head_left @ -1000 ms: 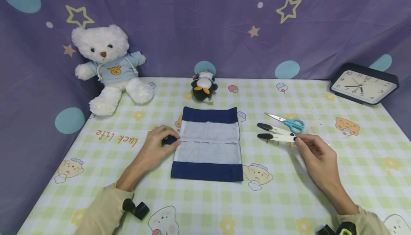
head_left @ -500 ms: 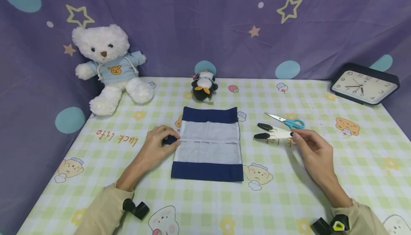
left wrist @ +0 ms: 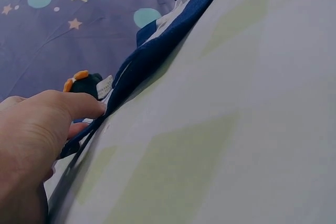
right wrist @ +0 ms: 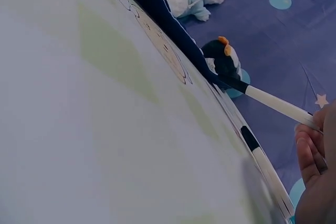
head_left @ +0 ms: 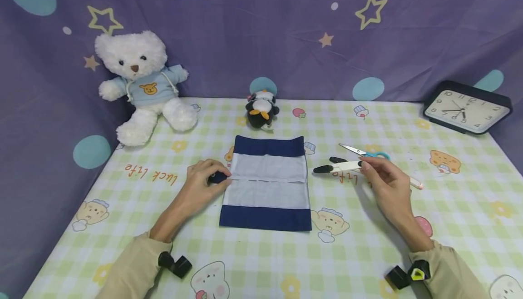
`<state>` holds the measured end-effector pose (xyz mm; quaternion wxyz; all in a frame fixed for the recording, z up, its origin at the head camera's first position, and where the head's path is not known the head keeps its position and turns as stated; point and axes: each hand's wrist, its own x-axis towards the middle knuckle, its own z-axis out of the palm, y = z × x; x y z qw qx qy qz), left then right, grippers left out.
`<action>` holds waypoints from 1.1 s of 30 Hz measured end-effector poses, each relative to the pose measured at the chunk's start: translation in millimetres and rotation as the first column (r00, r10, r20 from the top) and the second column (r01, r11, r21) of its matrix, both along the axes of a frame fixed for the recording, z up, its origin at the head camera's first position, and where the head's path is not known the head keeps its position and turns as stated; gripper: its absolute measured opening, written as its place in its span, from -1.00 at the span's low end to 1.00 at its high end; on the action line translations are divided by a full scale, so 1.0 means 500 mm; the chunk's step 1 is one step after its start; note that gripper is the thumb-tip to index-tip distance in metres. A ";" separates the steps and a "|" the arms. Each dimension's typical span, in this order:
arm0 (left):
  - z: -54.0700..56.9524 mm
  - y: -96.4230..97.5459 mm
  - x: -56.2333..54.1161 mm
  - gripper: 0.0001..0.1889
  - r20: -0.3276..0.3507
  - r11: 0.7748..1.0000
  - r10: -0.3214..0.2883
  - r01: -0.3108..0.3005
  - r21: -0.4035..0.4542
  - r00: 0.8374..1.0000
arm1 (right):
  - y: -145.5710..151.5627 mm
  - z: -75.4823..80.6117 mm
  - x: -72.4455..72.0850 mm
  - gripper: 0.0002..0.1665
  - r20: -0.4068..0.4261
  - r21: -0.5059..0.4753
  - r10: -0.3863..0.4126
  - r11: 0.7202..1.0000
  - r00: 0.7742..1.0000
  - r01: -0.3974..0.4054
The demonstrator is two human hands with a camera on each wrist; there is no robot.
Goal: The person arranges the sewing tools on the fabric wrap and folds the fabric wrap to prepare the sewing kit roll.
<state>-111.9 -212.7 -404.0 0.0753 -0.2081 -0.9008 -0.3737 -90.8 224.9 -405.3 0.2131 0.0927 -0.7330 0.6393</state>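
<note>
A fabric piece (head_left: 267, 194), pale grey in the middle with navy bands at the near and far ends, lies flat with a seam across it. My left hand (head_left: 202, 183) pinches its left edge, where a bit of navy fabric shows between thumb and fingers. In the left wrist view the thumb and finger meet on the navy cloth edge (left wrist: 157, 56). To the right, my right hand (head_left: 388, 185) pinches the rear end of a white marker pen (head_left: 345, 166), its black cap pointing at the fabric. Another marker (head_left: 416, 183) lies on the table, partly hidden behind that hand.
Blue-handled scissors (head_left: 353, 149) lie just beyond the right hand, their handles partly covered by it. Along the back are a white teddy bear (head_left: 151, 87), a penguin plush (head_left: 262, 110) and a black-framed clock (head_left: 466, 110). A purple curtain (head_left: 261, 31) hangs behind the checked tablecloth (head_left: 261, 262).
The right hand has carried its marker leftward, toward the fabric and off the other marker, which stays on the table. The left hand and fabric hold still.
</note>
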 end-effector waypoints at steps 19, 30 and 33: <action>-0.004 0.000 -0.002 -0.88 -0.021 1.000 -0.002 0.002 0.008 1.000 | -0.079 -0.001 -0.044 -0.81 0.070 -0.003 0.047 0.999 0.996 -0.047; -0.009 -0.002 -0.004 -0.88 -0.040 1.000 -0.005 0.005 0.016 0.999 | -0.124 -0.007 -0.067 -0.82 0.076 -0.003 0.081 0.997 0.994 -0.081; -0.010 -0.003 -0.005 -0.87 -0.042 1.000 -0.002 0.003 0.019 0.999 | -0.133 -0.008 -0.073 -0.82 0.085 -0.011 0.100 0.995 0.991 -0.099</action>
